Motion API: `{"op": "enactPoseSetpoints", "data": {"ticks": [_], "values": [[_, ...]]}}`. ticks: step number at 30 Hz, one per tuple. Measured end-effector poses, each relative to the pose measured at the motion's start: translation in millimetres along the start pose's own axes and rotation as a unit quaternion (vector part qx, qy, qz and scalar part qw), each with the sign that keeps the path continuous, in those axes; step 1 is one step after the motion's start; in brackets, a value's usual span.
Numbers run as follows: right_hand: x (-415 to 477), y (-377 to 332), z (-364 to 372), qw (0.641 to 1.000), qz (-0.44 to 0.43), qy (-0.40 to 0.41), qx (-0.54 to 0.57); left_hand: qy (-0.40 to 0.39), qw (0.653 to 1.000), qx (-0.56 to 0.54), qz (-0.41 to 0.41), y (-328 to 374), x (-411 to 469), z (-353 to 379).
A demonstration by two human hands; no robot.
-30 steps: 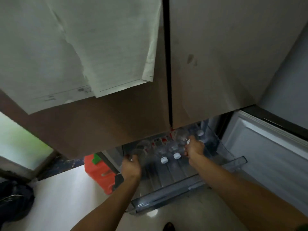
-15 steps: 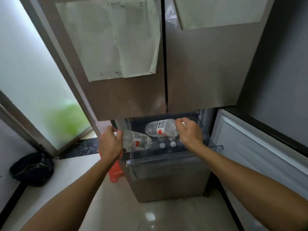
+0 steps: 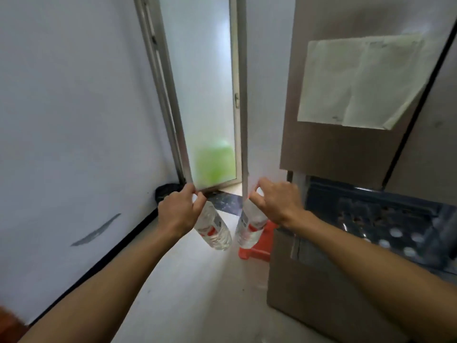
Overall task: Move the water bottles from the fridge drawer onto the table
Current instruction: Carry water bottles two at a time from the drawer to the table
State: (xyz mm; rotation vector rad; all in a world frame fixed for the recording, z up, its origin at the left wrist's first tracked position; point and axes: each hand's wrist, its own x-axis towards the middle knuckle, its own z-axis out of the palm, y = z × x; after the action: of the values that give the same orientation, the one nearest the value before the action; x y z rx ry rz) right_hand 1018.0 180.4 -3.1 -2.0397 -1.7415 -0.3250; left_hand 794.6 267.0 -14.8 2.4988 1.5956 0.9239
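Since the earlier frame, the left bottle and the right bottle have been lifted out of the fridge drawer and swung toward nine o'clock of it. In the head view, each is pinched at its neck by curled fingers, one by the left hand, the other by the right hand. Both are hung base-down, close together, presumably so that two can be carried at once. More capped bottles are left in the drawer at three o'clock.
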Motion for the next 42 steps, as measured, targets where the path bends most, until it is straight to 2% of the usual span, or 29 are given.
{"op": "enactPoseSetpoints", "data": {"ticks": [8, 16, 24, 31, 37, 42], "values": [[-9, -227, 81, 0.985, -0.146, -0.092, 0.026, -0.036, 0.988, 0.132, -0.072, -207, -100, -112], [-24, -438, 145, 0.945, -0.265, -0.151, 0.115, -0.071, 0.947, 0.245, -0.196, -370, -211, -215], [-31, -632, 188, 0.888, -0.412, -0.162, 0.127, -0.052, 0.891, 0.279, -0.353, -485, -311, -292], [-34, -801, 237, 0.815, -0.518, -0.193, 0.174, -0.062, 0.836, 0.304, -0.453, -579, -363, -350], [-52, -928, 256, 0.761, -0.58, -0.223, 0.187, -0.023, 0.778, 0.298, -0.553, -635, -408, -394], [-75, -1009, 268, 0.744, -0.593, -0.235, 0.197, -0.016, 0.75, 0.302, -0.588, -682, -445, -428]]}}
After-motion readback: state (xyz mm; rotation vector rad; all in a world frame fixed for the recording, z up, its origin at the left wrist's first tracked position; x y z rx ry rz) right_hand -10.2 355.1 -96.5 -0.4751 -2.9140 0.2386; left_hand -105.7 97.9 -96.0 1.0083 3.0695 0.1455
